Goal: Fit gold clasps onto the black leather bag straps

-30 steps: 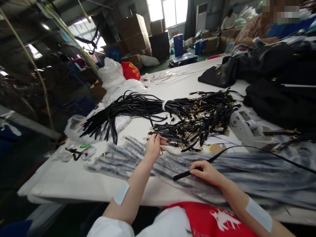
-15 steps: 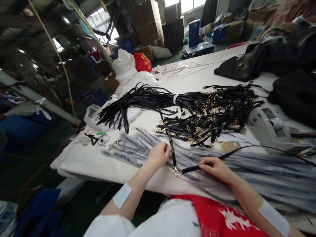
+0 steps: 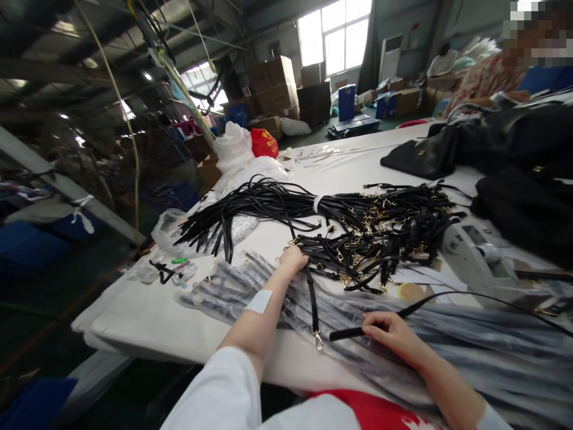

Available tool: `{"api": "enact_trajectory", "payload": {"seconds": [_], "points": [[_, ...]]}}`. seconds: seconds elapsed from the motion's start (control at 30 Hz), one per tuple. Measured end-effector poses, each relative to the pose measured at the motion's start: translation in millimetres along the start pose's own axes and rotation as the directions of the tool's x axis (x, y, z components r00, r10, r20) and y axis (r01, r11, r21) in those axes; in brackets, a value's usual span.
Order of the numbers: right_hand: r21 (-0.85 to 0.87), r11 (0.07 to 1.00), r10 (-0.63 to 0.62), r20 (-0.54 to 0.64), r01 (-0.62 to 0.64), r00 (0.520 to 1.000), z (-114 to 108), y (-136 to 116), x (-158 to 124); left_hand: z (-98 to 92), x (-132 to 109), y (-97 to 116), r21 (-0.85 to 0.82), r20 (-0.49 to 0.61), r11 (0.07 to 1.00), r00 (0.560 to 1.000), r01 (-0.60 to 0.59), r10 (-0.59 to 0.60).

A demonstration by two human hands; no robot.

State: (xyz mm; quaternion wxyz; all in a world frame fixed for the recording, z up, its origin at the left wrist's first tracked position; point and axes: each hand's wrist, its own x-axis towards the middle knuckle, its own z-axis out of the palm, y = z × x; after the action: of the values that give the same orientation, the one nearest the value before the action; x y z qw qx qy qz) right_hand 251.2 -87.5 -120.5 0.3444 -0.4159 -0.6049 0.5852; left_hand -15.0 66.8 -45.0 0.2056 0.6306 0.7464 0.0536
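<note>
Pinches a long black strap (image 3: pixel 347 334) between thumb and fingers of the right hand (image 3: pixel 385 332), close to one end, with the rest looping away rightward above straps in clear plastic (image 3: pixel 447 334). Reaches with the left hand (image 3: pixel 293 258) to the near left edge of a pile of black straps and gold-coloured clips (image 3: pixel 398 230); cannot tell about a grip there, with the fingertips hidden. Holds the two hands well apart. Just below the left hand, a short black strap (image 3: pixel 313 301), metal clip toward the front edge of the white-covered desk (image 3: pixel 147 322). Farther back, a bundle of long black straps (image 3: pixel 250 203) with a white band (image 3: pixel 317 203) around it. For writing: yellow characters on a red bag (image 3: pixel 264 143), too small to read; white print on red cloth (image 3: pixel 371 412) at the wearer's front, cut off at the bottom; dark marks on a white device (image 3: pixel 474 257), likewise unreadable.
</note>
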Motion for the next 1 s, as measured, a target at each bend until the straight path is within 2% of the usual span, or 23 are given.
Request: {"api": "enact_trajectory", "payload": {"seconds": [0.1,0.23,0.33,0.4,0.53,0.67,0.77,0.9,1.0], "points": [[0.107,0.994,0.028,-0.152,-0.012,0.988,-1.6,-5.3,-0.8,-2.2,-17.2,9.3,-0.198,0.018,0.979,0.999,-0.044,0.048],[0.246,0.969,0.06,-0.319,0.021,0.946,-4.5,-21.0,-4.6,-1.1,-67.9,25.6,-0.495,0.088,0.861,0.979,-0.117,0.183],[0.317,0.948,0.081,-0.365,0.042,0.927,-4.8,-35.4,-8.5,4.3,-111.4,38.9,-0.631,0.126,0.765,0.955,-0.131,0.267],[0.357,0.933,0.099,-0.372,0.043,0.923,-4.3,-43.3,-10.9,7.3,-133.0,46.9,-0.724,0.104,0.675,0.944,-0.143,0.312],[0.42,0.907,0.134,-0.374,0.039,0.918,-3.6,-52.1,-14.7,8.8,-153.3,59.8,-0.855,0.109,0.508,0.92,-0.106,0.375],[0.447,0.894,0.156,-0.368,0.027,0.917,-3.3,-53.9,-17.3,7.6,-158.4,70.5,-0.879,0.137,0.472,0.908,-0.074,0.396],[0.452,0.892,0.156,-0.367,0.029,0.917,-2.5,-53.3,-18.2,4.3,-162.1,76.0,-0.825,-0.015,0.514,0.92,-0.233,0.393],[0.451,0.892,0.15,-0.359,0.031,0.921,-1.7,-51.7,-18.3,-2.5,-170.5,78.2,-0.674,-0.201,0.562,0.851,-0.479,0.485],[0.444,0.895,0.137,-0.355,0.038,0.925,-2.0,-49.9,-18.2,-3.1,-175.4,78.1,-0.613,-0.273,0.559,0.814,-0.558,0.513]]}}
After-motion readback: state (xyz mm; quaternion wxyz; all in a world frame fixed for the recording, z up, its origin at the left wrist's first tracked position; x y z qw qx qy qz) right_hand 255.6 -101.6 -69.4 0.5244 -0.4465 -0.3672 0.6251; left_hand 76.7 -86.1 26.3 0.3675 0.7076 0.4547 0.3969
